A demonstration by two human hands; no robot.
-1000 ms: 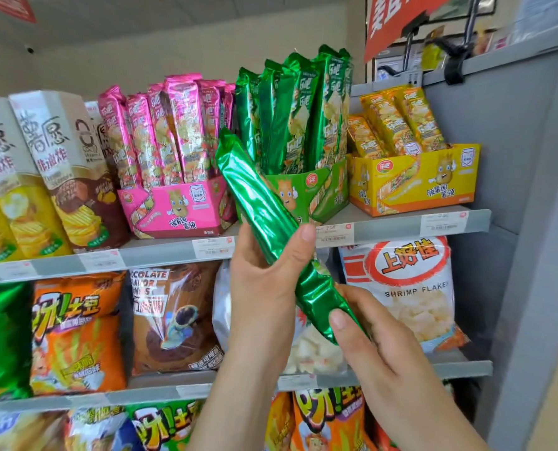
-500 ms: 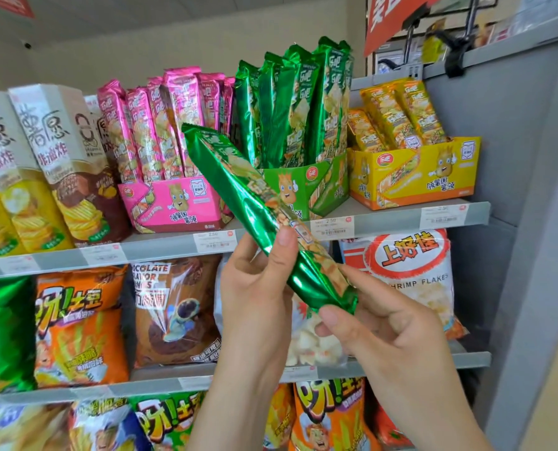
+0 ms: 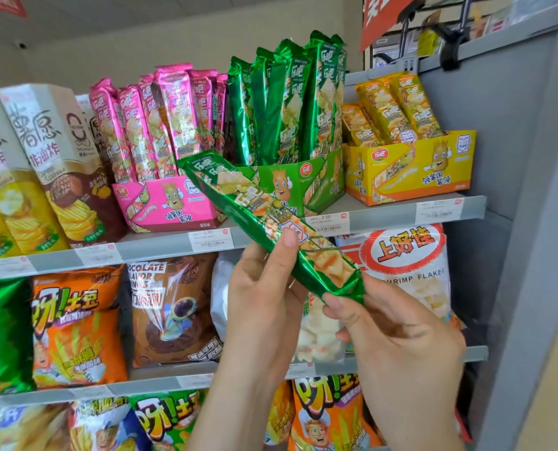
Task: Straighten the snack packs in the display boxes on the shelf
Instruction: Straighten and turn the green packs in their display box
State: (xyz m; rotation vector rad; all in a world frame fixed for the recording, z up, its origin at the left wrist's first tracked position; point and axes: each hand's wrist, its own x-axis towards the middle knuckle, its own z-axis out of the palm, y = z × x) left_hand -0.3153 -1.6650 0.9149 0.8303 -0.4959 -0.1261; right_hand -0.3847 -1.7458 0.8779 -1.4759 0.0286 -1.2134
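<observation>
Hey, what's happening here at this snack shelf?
A person holds one green snack pack in both hands in front of the shelf. The left hand grips its middle, thumb on the printed front, and the right hand pinches its lower end. The pack is tilted and out of the green display box, where the other green packs stand upright. No hand is on the pink display box or the yellow display box.
</observation>
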